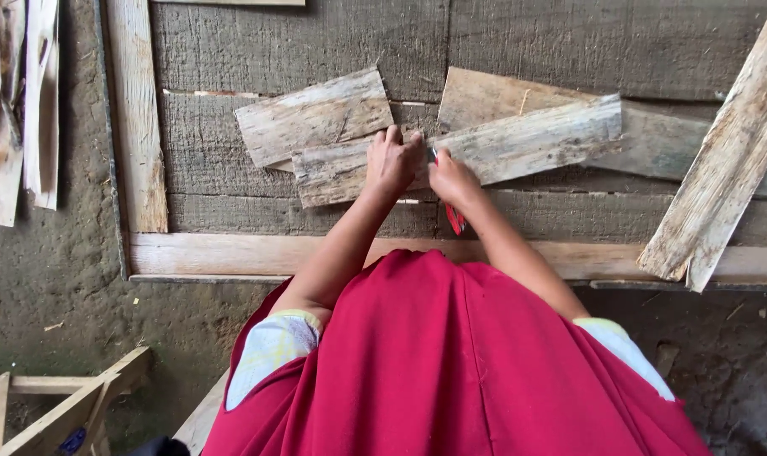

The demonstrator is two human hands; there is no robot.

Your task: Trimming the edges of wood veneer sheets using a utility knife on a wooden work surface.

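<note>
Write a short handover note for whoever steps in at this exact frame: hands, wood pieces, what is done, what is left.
Left hand: pressed flat on the long weathered plank, steadying it.
Right hand: gripping a red-handled tool, its tip at the plank beside the left fingers; the tool's kind is too hidden to tell.
The plank lies across a wooden panel, overlapping a shorter board; a further board leans at the right edge.
Done: plank laid in place and held.
Left: no finished mark or cut shows on it.
</note>
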